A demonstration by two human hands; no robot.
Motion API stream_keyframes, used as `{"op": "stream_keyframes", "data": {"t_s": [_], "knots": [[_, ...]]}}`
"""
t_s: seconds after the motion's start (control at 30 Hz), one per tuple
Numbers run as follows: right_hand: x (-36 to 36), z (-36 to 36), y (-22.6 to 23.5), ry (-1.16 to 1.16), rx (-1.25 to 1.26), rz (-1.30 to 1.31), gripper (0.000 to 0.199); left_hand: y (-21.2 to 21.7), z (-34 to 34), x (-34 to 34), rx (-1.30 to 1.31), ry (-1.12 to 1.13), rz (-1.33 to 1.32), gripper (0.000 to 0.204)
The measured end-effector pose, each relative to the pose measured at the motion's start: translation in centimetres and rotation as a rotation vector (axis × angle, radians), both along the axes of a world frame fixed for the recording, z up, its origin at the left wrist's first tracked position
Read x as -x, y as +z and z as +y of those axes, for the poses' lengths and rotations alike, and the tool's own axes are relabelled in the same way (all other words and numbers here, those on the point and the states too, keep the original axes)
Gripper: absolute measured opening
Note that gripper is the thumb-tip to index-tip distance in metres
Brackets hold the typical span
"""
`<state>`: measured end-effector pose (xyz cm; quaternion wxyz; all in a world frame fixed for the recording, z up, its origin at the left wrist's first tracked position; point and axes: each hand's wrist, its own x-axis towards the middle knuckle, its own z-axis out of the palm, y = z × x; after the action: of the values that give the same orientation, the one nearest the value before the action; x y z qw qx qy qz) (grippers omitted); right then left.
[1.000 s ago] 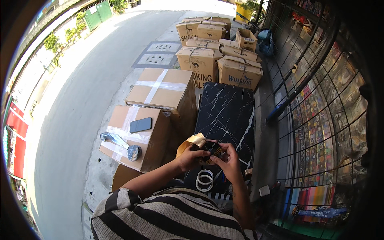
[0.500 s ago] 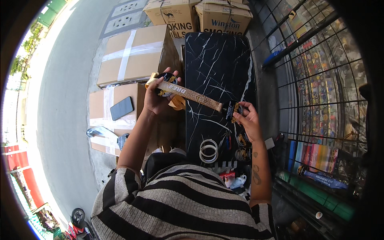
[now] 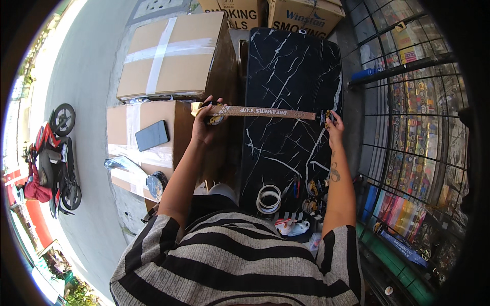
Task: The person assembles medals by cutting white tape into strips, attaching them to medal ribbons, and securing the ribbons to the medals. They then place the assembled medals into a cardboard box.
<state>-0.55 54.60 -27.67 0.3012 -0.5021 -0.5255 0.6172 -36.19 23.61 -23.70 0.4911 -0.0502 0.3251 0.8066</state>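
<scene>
Glossy marbled table [image 3: 291,76]; matt cardboard boxes [image 3: 173,56].

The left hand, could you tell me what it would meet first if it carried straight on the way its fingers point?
Probably the large taped cardboard box just beyond the left hand; depth is unclear.

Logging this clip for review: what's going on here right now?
A person in a striped shirt stretches a strip of brown printed tape above a black marble-patterned table. The left hand grips the tape roll end, the right hand the other end. A white tape roll lies on the table; a phone rests on a cardboard box.
</scene>
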Motion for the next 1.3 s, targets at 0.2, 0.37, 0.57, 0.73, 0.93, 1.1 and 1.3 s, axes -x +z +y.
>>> {"op": "stream_keyframes", "data": {"t_s": [0.2, 0.37, 0.57, 0.73, 0.93, 1.1, 1.3], "knots": [[0.2, 1.8, -3.6, -0.158, -0.365, -0.096, 0.039, -2.6, 1.5, -0.6, 0.047, -0.066, -0.069, 0.048], [-2.9, 2.3, -5.0, -0.275, -0.358, -0.254, 0.041, -4.6, 4.0, -0.4, 0.111, -0.066, -0.122, 0.05], [-4.6, 2.0, -5.5, -0.217, -0.625, -0.633, 0.043, -6.6, 4.5, -0.3, 0.09, -0.072, -0.189, 0.052], [-4.1, 1.7, -5.8, -0.234, -0.745, -0.668, 0.043, -8.2, 3.3, -0.4, 0.155, -0.094, -0.196, 0.05], [-3.9, 1.7, -5.7, -0.262, -0.718, -0.68, 0.042, -9.4, 2.3, -1.0, 0.138, -0.072, -0.31, 0.048], [-3.6, 1.7, -4.8, -0.307, -0.641, -0.645, 0.041, -9.9, 2.2, -0.3, 0.27, 0.005, -0.572, 0.039], [-3.4, 1.9, -4.0, -0.326, -0.52, -0.638, 0.04, -9.0, 1.9, 0.0, 0.178, 0.036, -0.403, 0.037]]}}
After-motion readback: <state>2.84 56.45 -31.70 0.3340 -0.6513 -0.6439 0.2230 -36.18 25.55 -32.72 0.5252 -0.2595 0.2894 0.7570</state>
